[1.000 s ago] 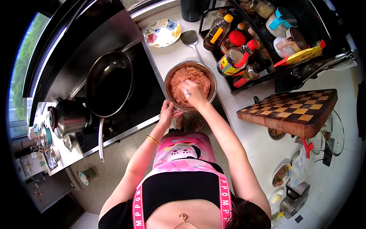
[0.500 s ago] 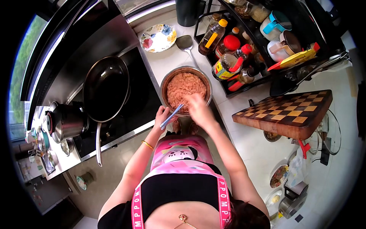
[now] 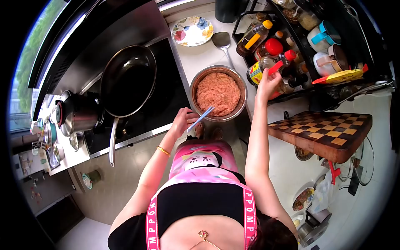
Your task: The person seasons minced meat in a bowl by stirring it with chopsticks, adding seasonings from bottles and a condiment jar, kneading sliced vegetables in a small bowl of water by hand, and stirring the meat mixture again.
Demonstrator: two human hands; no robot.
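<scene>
A metal bowl [image 3: 195, 101] full of pink minced meat [image 3: 218, 93] stands at the counter's edge. Light-blue chopsticks [image 3: 201, 118] rest in the meat, their free ends over the bowl's near-left rim. Beside that rim is my left hand [image 3: 182, 121], its fingers apart and close to the chopsticks. My right hand [image 3: 268, 85] reaches to the condiment rack, fingers closed around the red handle [image 3: 275, 67] of a clear bottle with a yellow label [image 3: 254, 74].
A black pan [image 3: 128, 81] and a pot [image 3: 79, 113] are on the stove at left. Above the bowl are a floral plate [image 3: 192, 31] and a spatula [image 3: 221, 40]. Bottles crowd the rack [image 3: 239, 27]; a checkered cutting board [image 3: 321, 129] stands at right.
My right hand has left the meat and chopsticks and moved up and right, taking hold of the bottle's red handle. The chopsticks now rest in the bowl. My left hand has opened somewhat beside it.
</scene>
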